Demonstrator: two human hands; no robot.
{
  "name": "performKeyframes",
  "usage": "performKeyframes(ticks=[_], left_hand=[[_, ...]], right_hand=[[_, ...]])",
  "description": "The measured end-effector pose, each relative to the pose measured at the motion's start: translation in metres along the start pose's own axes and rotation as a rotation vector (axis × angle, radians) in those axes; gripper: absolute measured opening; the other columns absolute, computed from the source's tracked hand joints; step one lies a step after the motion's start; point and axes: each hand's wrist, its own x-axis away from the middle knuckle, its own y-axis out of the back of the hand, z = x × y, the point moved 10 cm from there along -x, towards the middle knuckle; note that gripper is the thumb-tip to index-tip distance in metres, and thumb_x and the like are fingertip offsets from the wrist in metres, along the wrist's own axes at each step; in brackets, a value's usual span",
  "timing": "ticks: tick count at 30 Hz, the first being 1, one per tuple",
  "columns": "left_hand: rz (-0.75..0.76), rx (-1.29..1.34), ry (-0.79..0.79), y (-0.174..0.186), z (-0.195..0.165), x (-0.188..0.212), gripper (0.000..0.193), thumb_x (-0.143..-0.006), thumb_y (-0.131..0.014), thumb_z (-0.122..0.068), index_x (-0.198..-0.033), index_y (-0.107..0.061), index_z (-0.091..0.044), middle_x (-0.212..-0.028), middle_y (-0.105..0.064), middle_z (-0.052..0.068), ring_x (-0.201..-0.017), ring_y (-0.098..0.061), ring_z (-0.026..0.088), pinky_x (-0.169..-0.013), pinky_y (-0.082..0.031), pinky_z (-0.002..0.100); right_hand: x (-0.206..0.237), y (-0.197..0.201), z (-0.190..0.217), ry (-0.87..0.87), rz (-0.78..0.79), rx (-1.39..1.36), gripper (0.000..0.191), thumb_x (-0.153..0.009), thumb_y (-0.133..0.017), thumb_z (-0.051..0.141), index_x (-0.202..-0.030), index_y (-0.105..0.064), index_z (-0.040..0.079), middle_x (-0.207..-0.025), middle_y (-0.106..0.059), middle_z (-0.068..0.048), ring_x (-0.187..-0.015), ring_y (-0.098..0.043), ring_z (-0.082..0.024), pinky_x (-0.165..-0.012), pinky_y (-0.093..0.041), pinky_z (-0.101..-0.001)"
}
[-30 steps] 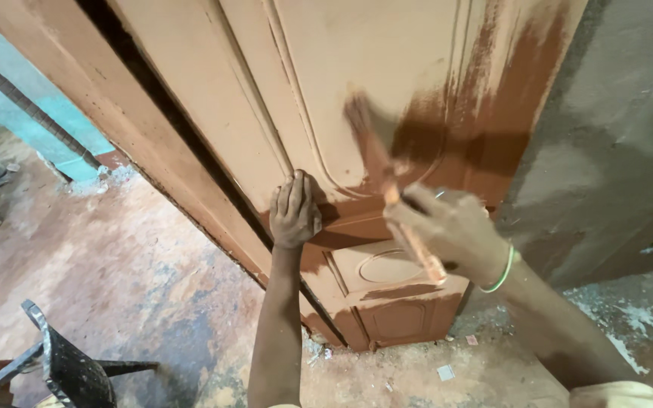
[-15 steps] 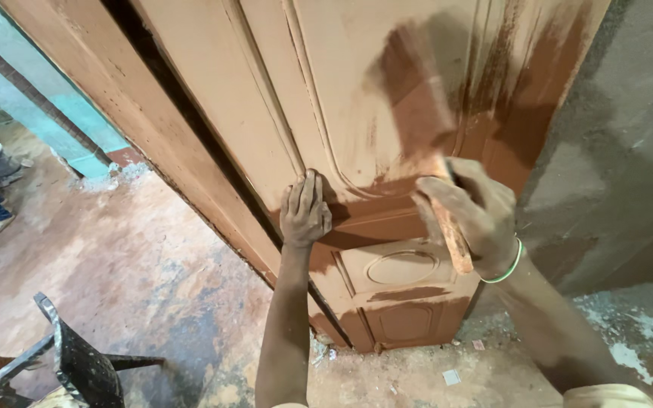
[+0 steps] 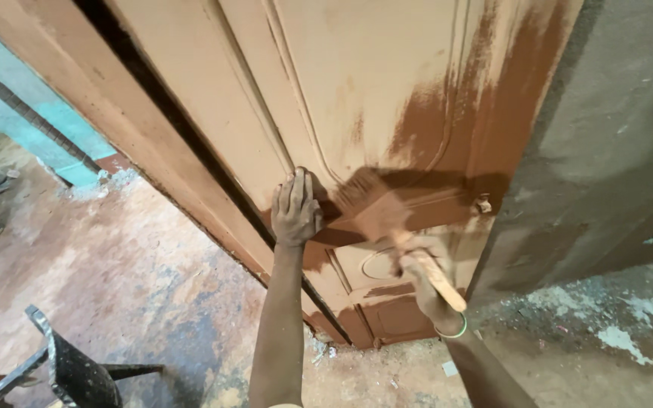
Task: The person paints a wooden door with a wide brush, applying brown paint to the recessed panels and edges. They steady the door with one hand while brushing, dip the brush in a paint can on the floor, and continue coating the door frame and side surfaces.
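Head view: right hand [image 3: 431,281] is fisted round the wooden handle of the paintbrush [image 3: 376,208], which has swung from the dark patch at upper right down & left since a sec ago, bristles now on the door [image 3: 372,98] mid-rail just beside the left hand [image 3: 296,208], so wet brown coat is spreading leftward. Left hand is unchanged: flat, fingers together, pressed on the door edge. Door is moulded, curved panels, pale matte primer vs glossy red-brown; wall [image 3: 614,151] rough grey plaster, floor [image 3: 115,287] dusty, paint-stained.

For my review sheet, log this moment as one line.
left hand: flat on door | right hand: holds paintbrush | bristles on door panel | brown paint partly covers door
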Motion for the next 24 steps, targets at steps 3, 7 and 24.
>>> performKeyframes(ticks=[3,7,24], left_hand=[[-0.029,-0.010,-0.020,0.003,-0.003,-0.002,0.048,-0.100,-0.045,-0.023,-0.139,-0.064,-0.002,-0.147,-0.056,0.014,-0.136,-0.053,0.031,-0.117,-0.038,0.047],[-0.032,-0.013,-0.013,0.004,-0.003,-0.004,0.048,-0.100,-0.045,-0.022,-0.138,-0.065,-0.002,-0.146,-0.057,0.014,-0.134,-0.055,0.031,-0.116,-0.039,0.047],[-0.040,0.013,-0.028,0.005,-0.003,-0.003,0.047,-0.100,-0.045,-0.023,-0.136,-0.066,-0.002,-0.145,-0.057,0.014,-0.131,-0.057,0.031,-0.114,-0.041,0.046]], right_hand=[[0.008,0.024,0.015,0.111,-0.214,0.085,0.036,-0.101,-0.066,0.023,-0.127,-0.052,0.004,-0.104,-0.067,-0.011,-0.080,-0.067,-0.016,-0.069,-0.059,-0.0248],[0.012,0.030,0.018,0.138,-0.312,0.213,0.036,-0.103,-0.068,0.023,-0.128,-0.050,0.004,-0.107,-0.064,-0.013,-0.087,-0.066,-0.017,-0.071,-0.060,-0.0294],[0.021,-0.002,0.006,-0.313,-0.188,-0.090,0.048,-0.098,-0.045,-0.005,-0.144,-0.038,0.008,-0.106,-0.061,-0.013,-0.063,-0.061,-0.015,-0.050,-0.053,-0.0260]])
